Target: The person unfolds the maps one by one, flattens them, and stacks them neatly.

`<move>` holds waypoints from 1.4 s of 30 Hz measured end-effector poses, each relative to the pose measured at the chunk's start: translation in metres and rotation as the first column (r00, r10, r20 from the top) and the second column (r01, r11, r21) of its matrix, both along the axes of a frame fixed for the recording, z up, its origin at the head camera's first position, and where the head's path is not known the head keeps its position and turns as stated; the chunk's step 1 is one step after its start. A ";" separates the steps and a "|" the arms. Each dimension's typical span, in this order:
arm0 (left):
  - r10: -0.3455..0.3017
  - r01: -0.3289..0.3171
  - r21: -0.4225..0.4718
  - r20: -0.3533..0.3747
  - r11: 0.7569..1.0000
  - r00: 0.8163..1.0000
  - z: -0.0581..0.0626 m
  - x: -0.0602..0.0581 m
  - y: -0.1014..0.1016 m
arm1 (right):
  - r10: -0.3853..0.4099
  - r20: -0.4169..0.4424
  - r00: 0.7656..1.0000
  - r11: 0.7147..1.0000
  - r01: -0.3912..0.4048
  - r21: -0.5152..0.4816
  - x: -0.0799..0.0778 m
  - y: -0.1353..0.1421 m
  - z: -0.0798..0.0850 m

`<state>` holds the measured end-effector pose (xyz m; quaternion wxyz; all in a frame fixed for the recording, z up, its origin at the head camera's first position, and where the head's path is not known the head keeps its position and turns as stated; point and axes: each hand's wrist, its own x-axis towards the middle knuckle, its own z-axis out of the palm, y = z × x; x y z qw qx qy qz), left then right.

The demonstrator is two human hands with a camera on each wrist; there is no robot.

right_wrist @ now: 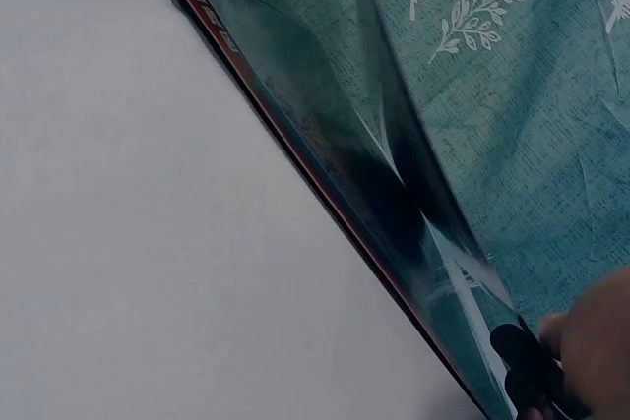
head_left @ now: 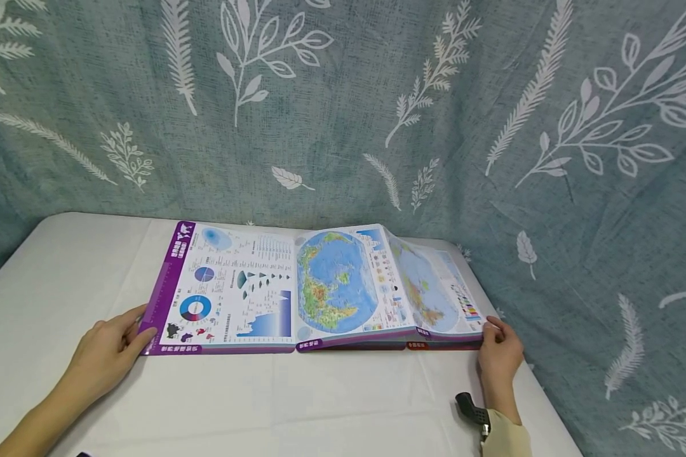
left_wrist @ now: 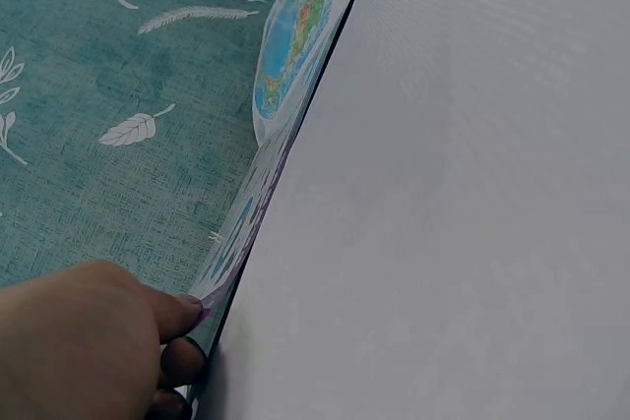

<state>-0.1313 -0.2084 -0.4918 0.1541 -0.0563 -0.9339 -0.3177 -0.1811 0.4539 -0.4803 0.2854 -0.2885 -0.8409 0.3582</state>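
A long folded map chart (head_left: 263,285) lies across the table, printed with charts on its left panel and world maps to the right. Its left margin is purple. My left hand (head_left: 105,346) pinches that margin near the lower left corner; in the left wrist view the thumb (left_wrist: 177,313) is on top of the sheet. At the other end, my right hand (head_left: 500,349) pinches the right panel (head_left: 434,285) at its lower right corner. That panel slopes down from a raised fold. In the right wrist view, the glossy sheet (right_wrist: 325,95) stands partly lifted over a red-edged layer.
A white cloth covers the table (head_left: 274,406). Behind and to the right hangs a blue-green curtain (head_left: 320,158) with white leaf prints, close to the table's far edge. A black device (head_left: 471,407) sits at the right wrist by the cream sleeve (head_left: 505,438).
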 end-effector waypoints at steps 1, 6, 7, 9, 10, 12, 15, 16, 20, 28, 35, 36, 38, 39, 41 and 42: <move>-0.001 0.001 0.001 -0.001 1.000 1.000 0.000 0.000 0.000 | -0.003 0.001 1.000 1.000 0.003 -0.005 0.001 0.001 0.001; -0.002 0.002 -0.001 0.011 1.000 1.000 0.000 0.000 0.000 | -0.022 0.004 1.000 0.999 0.022 -0.032 0.002 0.003 0.002; -0.002 0.002 -0.001 0.013 1.000 1.000 0.000 0.000 0.000 | -0.027 0.002 1.000 0.999 0.027 -0.034 0.002 0.004 0.001; -0.001 0.001 -0.003 0.016 1.000 1.000 0.000 0.000 0.000 | -0.036 0.001 0.999 0.999 0.036 -0.032 0.002 0.005 0.001; -0.001 0.001 -0.002 0.017 1.000 1.000 0.001 0.001 0.000 | -0.039 -0.001 0.999 0.999 0.039 -0.028 0.002 0.006 0.000; -0.001 0.001 -0.001 0.013 1.000 1.000 0.001 0.001 0.000 | -0.040 -0.009 0.999 0.999 0.040 -0.019 0.002 0.007 -0.001; -0.003 0.003 0.003 0.004 1.000 1.000 0.002 0.001 0.000 | -0.041 -0.016 0.999 0.999 0.041 -0.002 0.002 0.007 0.000; -0.004 0.004 0.005 0.000 1.000 1.000 0.002 0.001 0.000 | -0.040 -0.018 0.999 0.999 0.040 0.004 0.002 0.007 0.000; -0.008 0.008 0.007 -0.016 1.000 1.000 0.002 0.002 0.000 | -0.039 -0.020 0.999 0.999 0.039 0.027 0.001 0.010 -0.001; -0.002 0.003 0.001 -0.005 1.000 1.000 0.001 0.001 -0.001 | -0.012 -0.062 0.998 0.996 0.017 0.092 0.000 0.009 -0.006; -0.011 0.011 0.016 -0.034 1.000 0.999 0.002 0.001 -0.002 | 0.003 -0.051 0.999 0.991 0.004 0.137 -0.001 0.010 -0.010; -0.012 0.013 0.023 -0.033 1.000 0.999 0.002 0.001 -0.002 | 0.004 -0.046 0.999 0.991 0.003 0.137 -0.001 0.010 -0.010; -0.010 0.011 0.036 -0.028 0.999 1.000 0.002 0.002 -0.001 | 0.007 -0.042 0.999 0.990 -0.001 0.139 0.000 0.010 -0.009; -0.008 0.009 0.042 -0.025 0.999 1.000 0.002 0.002 -0.001 | 0.007 -0.040 0.999 0.990 -0.002 0.140 0.000 0.010 -0.009; -0.001 0.002 0.052 -0.020 0.999 1.000 0.003 0.002 -0.001 | 0.008 -0.043 0.999 0.990 -0.002 0.141 0.001 0.010 -0.008; 0.004 -0.003 0.055 -0.023 0.998 1.000 0.003 0.002 -0.001 | 0.008 -0.046 0.999 0.990 -0.001 0.141 0.001 0.010 -0.008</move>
